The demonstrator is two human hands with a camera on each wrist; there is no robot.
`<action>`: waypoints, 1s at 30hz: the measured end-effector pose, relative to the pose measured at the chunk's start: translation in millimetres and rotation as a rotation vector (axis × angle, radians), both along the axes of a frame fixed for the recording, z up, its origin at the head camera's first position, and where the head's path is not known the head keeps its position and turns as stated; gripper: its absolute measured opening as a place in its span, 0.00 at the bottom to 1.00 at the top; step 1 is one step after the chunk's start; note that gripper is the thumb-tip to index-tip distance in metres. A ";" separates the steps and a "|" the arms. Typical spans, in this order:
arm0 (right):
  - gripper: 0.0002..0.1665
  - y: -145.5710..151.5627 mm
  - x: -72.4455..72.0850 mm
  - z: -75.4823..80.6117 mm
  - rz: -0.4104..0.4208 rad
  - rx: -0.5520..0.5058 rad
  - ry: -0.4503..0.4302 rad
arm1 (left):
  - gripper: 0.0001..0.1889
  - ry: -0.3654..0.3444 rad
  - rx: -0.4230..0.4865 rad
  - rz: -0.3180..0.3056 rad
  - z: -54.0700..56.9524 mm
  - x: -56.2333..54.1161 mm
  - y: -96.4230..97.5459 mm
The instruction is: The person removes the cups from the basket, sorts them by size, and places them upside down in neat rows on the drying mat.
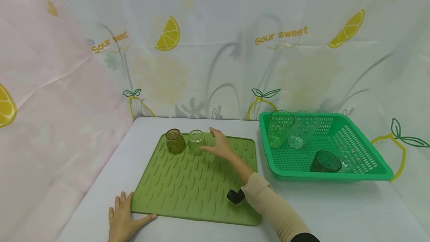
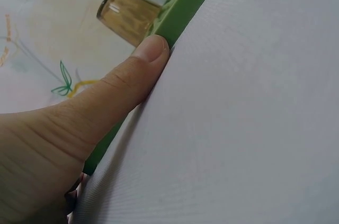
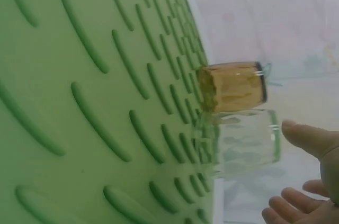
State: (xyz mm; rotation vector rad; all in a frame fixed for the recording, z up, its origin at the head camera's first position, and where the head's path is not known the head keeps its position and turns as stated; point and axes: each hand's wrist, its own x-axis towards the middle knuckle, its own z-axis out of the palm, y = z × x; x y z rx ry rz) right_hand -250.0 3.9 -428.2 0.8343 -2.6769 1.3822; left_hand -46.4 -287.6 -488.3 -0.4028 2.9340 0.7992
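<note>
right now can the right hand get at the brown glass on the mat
Probably yes, but not straight across: the clear glass stands between the right hand and the brown glass. Going over the top looks possible, since nothing shows above either glass.

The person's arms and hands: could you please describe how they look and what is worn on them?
The left hand and right hand wear no gloves. The right sleeve is beige and wrinkled, with a black rounded piece at its hand end and a black band further up. No left sleeve shows.
</note>
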 end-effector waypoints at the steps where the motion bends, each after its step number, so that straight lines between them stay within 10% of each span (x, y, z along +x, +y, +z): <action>1: 0.46 3.3 2.9 2.5 -0.006 -0.008 0.009 | 0.64 -0.012 -0.003 0.002 0.6 -0.5 -0.3; 11: 0.43 37.3 27.6 28.2 -0.036 -0.102 0.103 | 0.65 -0.050 0.001 0.004 2.7 -2.2 -2.6; 30: 0.38 151.5 67.3 40.2 -0.157 -0.203 -0.004 | 0.64 -0.055 0.003 -0.004 2.0 -3.0 0.0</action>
